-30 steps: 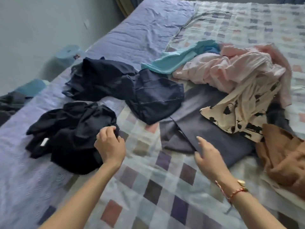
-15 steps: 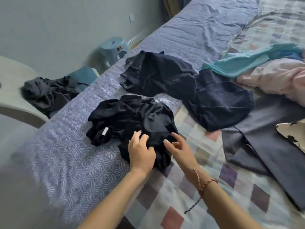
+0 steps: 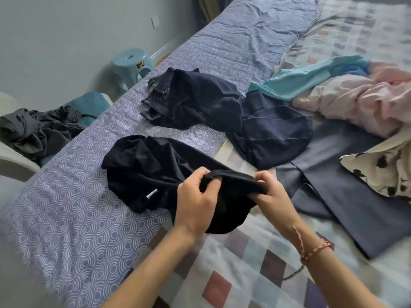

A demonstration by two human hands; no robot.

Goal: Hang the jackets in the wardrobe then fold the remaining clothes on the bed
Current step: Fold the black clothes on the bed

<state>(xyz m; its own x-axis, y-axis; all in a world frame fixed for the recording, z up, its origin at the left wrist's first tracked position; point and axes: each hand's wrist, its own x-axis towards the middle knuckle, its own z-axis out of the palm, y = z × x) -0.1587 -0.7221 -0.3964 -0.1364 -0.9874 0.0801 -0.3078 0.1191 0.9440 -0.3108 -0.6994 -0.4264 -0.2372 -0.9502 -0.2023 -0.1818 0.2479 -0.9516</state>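
Observation:
A crumpled black garment (image 3: 142, 167) with a small white label lies on the bed (image 3: 66, 230) in front of me. My left hand (image 3: 195, 203) and my right hand (image 3: 274, 194) both grip its near edge, lifted a little off the bedcover, the fabric stretched between them. Behind it lie dark navy jeans (image 3: 200, 98) joined to a rumpled navy piece (image 3: 273, 134). A flat grey garment (image 3: 351, 210) lies to the right.
Further right are a teal top (image 3: 300, 78), a pink heap (image 3: 360, 101) and a cream black-spotted garment (image 3: 382, 172). Beside the bed on the left stand a blue stool (image 3: 131, 65) and a pale chair (image 3: 13, 161) holding dark grey clothes (image 3: 35, 130).
My view swung left. My right hand left the grey garment and joined my left on the black garment; both now grip and lift its near edge.

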